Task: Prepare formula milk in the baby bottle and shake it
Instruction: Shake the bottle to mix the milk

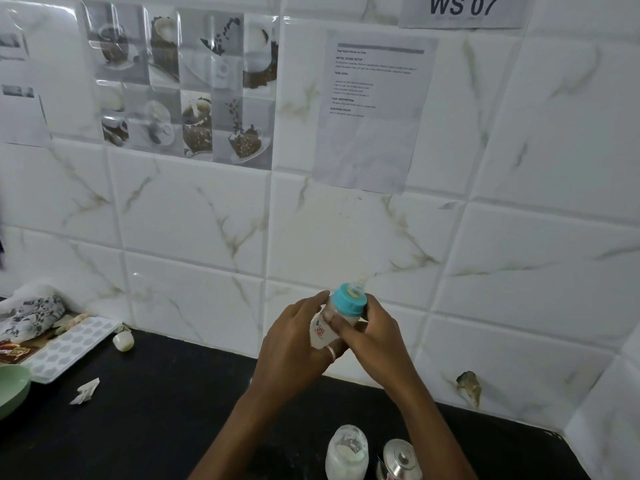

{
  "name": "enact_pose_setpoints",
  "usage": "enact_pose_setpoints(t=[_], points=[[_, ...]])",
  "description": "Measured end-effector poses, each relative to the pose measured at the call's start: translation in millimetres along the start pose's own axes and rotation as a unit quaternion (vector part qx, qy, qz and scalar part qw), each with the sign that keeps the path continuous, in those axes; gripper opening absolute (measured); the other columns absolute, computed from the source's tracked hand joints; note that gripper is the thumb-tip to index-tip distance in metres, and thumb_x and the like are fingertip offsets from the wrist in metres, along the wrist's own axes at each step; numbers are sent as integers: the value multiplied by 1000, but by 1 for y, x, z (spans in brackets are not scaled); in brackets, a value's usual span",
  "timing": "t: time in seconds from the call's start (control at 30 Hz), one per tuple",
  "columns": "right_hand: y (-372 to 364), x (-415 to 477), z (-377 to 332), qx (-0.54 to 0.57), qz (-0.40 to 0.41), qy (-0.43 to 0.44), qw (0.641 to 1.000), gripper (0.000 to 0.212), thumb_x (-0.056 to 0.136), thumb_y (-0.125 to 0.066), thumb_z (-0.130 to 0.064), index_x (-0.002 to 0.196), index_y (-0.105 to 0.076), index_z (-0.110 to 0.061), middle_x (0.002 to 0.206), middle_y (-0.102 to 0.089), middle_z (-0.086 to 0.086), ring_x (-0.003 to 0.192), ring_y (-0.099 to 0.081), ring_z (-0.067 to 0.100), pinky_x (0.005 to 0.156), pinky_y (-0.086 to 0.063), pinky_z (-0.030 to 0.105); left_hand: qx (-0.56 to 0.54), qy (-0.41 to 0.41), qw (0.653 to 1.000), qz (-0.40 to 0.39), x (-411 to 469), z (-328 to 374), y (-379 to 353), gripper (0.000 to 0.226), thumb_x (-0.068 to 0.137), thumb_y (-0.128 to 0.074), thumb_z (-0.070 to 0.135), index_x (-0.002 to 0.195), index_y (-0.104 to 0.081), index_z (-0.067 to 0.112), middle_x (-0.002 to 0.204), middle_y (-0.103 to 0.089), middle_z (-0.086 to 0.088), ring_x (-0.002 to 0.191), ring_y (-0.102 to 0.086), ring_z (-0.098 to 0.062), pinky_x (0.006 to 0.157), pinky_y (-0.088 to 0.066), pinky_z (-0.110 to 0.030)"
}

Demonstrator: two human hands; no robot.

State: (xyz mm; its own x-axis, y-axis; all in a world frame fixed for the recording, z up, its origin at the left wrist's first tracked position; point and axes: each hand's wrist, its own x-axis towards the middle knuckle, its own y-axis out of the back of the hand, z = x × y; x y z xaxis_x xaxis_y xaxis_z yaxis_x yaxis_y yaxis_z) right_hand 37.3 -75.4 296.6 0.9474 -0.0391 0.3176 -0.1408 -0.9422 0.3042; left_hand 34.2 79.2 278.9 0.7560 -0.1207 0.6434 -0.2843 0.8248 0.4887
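Two hands are wrapped round the baby bottle, holding it up off the black counter in front of the tiled wall. The bottle tilts, its long axis running from about seven o'clock at the base to one o'clock at the teat, with the teal cap ring at the top end. The left hand cups the body from the nine o'clock side, fingers curled closed around it, a ring showing on one finger. The right hand closes in from three o'clock, its thumb laid across the bottle just under the cap ring. Both sit equally near, so neither needs to reach. Milky white shows inside the bottle, and with the cap on, my guess is that shaking is the step in hand (the tilt would suit it).

Down at six o'clock a jar of white powder stands on the counter, a steel kettle just beside it. Off at nine o'clock lie an ice tray, a green bowl and a scrap of torn paper.
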Motion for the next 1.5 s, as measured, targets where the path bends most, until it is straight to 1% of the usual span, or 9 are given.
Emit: enact_pose_setpoints(t=[0.2,0.4,0.6,0.8,0.97,1.13,1.3,1.43,1.5], points=[[31,16,-18,112,41,4,993,53,73,-72,-60,119,-60,-36,119,-70,-7,107,-71,14,77,-64,30,-119,84,988,41,2,-21,23,53,86,-64,58,133,-60,34,125,-64,24,116,-59,6,96,-47,-19],[59,35,-39,325,135,14,936,71,73,-75,-49,132,-56,-13,118,-74,7,104,-75,23,75,-64,38,-96,134,983,76,22,-33,32,52,85,-54,64,128,-62,36,111,-62,32,101,-52,20,88,-43,-15],[37,30,-35,184,-12,8,983,54,72,-80,-43,118,-62,-23,111,-76,-2,105,-74,17,76,-62,29,-67,118,988,77,37,-40,30,54,89,-51,61,131,-61,29,120,-65,18,107,-56,0,92,-46,-23],[47,49,-43,378,119,20,918,59,81,-72,-41,129,-58,-10,120,-74,9,109,-73,26,81,-62,39,-76,114,987,78,46,-42,31,56,89,-50,63,131,-62,29,123,-67,16,114,-60,-2,94,-45,-20],[25,38,-34,217,-19,-7,976,61,74,-77,-45,126,-60,-18,123,-72,8,112,-72,25,83,-62,36,-66,108,989,77,52,-41,29,55,90,-49,63,132,-61,29,125,-66,15,113,-59,-2,90,-42,-16],[47,50,-36,416,109,14,903,53,85,-69,-37,131,-58,-12,120,-75,9,110,-73,25,83,-62,38,-64,111,988,80,53,-43,29,52,92,-51,60,133,-60,28,125,-65,18,113,-58,0,94,-44,-19],[26,41,-32,240,-16,-4,971,71,76,-83,-51,130,-59,-12,122,-73,7,112,-72,24,86,-62,38,-66,111,988,81,58,-43,29,51,91,-51,61,131,-60,30,121,-64,20,107,-58,9,87,-43,-14],[45,56,-36,415,85,17,905,55,90,-70,-40,133,-58,-7,121,-75,8,112,-72,24,82,-61,36,-74,115,987,88,59,-45,31,44,95,-54,55,130,-61,31,119,-65,23,103,-52,21,86,-42,-11],[40,58,-38,419,104,16,902,57,91,-68,-40,136,-55,-8,122,-75,7,113,-72,26,82,-61,37,-74,117,986,89,62,-45,30,40,96,-56,51,129,-62,30,119,-65,23,102,-53,21,84,-42,-11]])
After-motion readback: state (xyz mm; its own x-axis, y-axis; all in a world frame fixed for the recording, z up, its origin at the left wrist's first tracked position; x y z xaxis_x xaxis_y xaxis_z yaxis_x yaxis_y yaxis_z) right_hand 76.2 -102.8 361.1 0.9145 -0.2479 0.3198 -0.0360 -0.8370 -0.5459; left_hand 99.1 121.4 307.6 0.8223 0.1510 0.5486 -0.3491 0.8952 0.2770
